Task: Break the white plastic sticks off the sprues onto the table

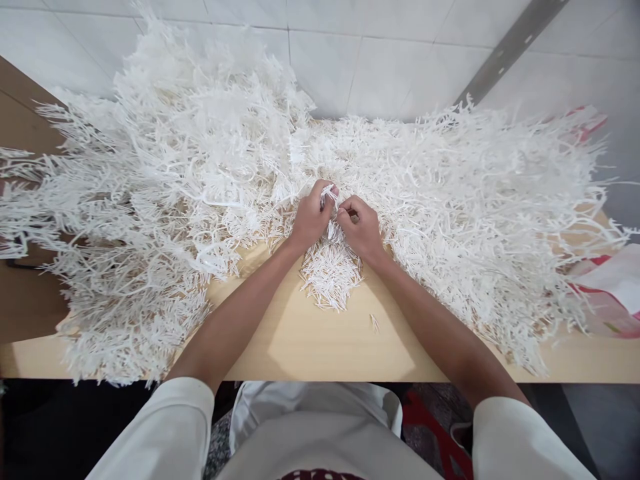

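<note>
My left hand (313,215) is closed around a small bunch of thin white plastic pieces (328,193), whose ends stick out above the fingers. Close on its right, my right hand (359,225) has thumb and forefinger pinched together at the bunch; whatever lies between those fingertips is too small to make out. Just below both hands a small heap of short loose white pieces (331,277) lies on the wooden table (320,347). A few stray bits (374,323) rest to the right of that heap.
A tall mass of branched white plastic strands (200,147) covers the table's left and back. Another broad pile (465,213) spreads over the right. Cardboard boxes (25,293) stand at the left edge, a red and white plastic bag (610,290) at the right. Behind is a tiled wall (325,60).
</note>
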Action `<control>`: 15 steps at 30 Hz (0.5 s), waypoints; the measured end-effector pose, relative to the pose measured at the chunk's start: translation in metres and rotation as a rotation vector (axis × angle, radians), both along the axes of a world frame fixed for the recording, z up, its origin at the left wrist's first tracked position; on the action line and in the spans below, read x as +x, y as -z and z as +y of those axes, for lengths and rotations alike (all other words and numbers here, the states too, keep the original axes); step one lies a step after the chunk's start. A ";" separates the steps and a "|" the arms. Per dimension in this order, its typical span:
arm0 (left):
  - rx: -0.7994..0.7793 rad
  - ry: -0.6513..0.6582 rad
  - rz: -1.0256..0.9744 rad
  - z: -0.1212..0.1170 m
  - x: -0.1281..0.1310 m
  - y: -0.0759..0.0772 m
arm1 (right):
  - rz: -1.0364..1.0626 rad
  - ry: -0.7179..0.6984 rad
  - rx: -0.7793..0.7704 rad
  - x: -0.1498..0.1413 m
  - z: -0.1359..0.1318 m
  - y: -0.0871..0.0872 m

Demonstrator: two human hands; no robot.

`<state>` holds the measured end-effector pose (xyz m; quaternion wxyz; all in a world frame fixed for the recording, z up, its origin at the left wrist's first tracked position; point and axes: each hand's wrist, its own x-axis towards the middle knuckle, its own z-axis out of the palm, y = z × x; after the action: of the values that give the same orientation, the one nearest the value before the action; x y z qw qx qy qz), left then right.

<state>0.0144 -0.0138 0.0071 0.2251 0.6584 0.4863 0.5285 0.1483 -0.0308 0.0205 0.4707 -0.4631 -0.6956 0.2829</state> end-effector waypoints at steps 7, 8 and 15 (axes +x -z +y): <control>-0.039 -0.051 -0.213 0.007 -0.005 0.006 | -0.091 -0.161 0.200 0.002 -0.010 0.001; -0.043 -0.007 -0.232 0.007 -0.005 0.007 | -0.070 -0.075 0.202 0.003 -0.010 0.001; -0.016 0.033 -0.231 0.005 -0.002 0.006 | -0.150 0.064 0.195 0.001 0.000 0.007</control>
<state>0.0127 -0.0093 0.0015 0.2935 0.5993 0.4504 0.5931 0.1490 -0.0304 0.0137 0.4688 -0.4568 -0.7382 0.1632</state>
